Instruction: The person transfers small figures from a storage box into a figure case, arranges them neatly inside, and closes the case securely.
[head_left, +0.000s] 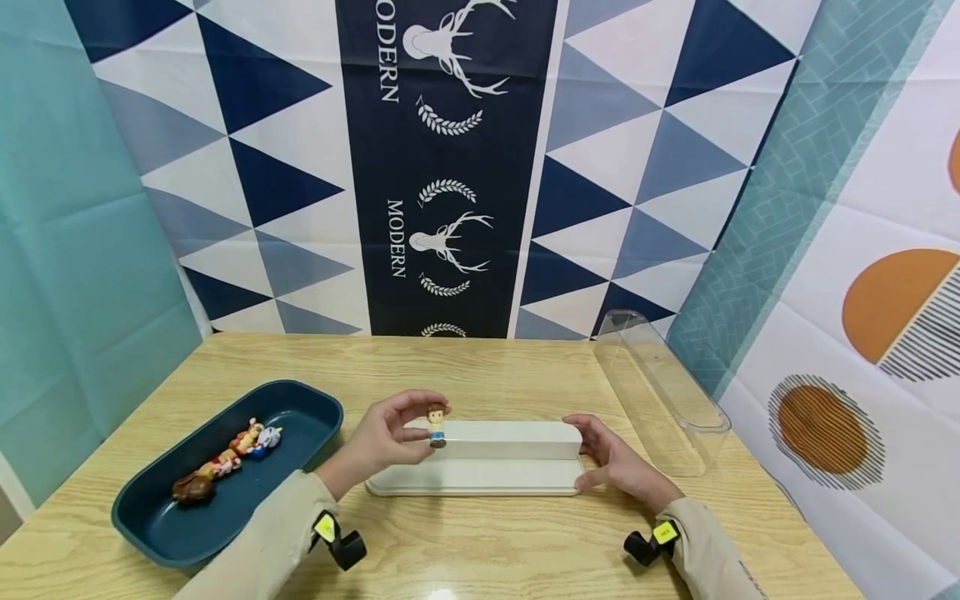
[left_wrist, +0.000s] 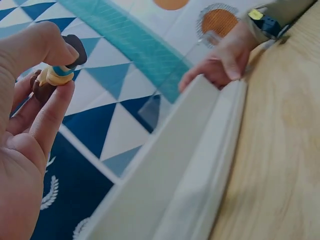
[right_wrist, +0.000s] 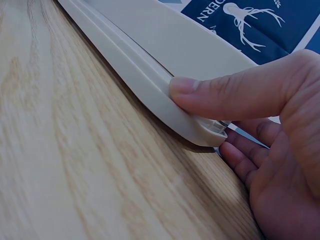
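Note:
My left hand point(head_left: 384, 435) pinches a small toy figurine point(head_left: 437, 426) with brown hair and blue shorts between thumb and fingers. It is upright in the head view, just in front of the left part of a long white two-step display stand point(head_left: 480, 477). In the left wrist view the figurine's dark base point(left_wrist: 76, 51) points away from the palm. At the stand's right end, my right hand point(head_left: 613, 460) grips the corner. The right thumb point(right_wrist: 200, 95) presses on the lower step's edge in the right wrist view, with the other fingers around the end.
On the left of the wooden table point(head_left: 480, 550) stands a dark blue bin point(head_left: 262, 492) with several small figurines point(head_left: 242, 442) lying in a row. A clear plastic cover point(head_left: 660, 383) lies at the right, near the patterned cloth wall point(head_left: 817, 417).

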